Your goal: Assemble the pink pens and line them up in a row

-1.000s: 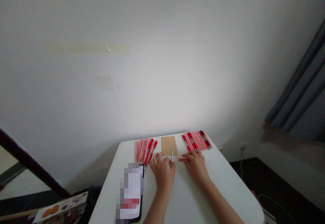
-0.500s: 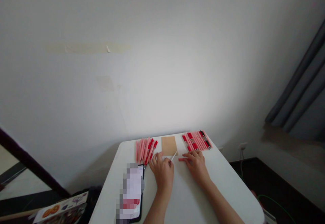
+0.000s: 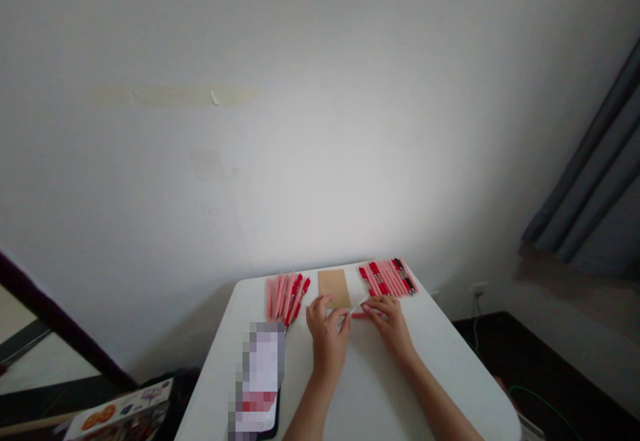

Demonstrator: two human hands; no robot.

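My left hand rests on the white table and pinches a thin white refill that slants toward the right. My right hand is curled over a short red pen piece and meets the refill's far tip. Behind the hands lies a brown card. A row of pink and red pens lies to the left of the card, and another row of pens lies to its right.
A phone lies at the table's front left. A printed box sits on the floor at the left. A grey curtain hangs at the right, and a plain wall stands behind the table.
The refill in my left hand has tipped from upright to slanting right, and my left hand has shifted right until the refill meets my right hand.
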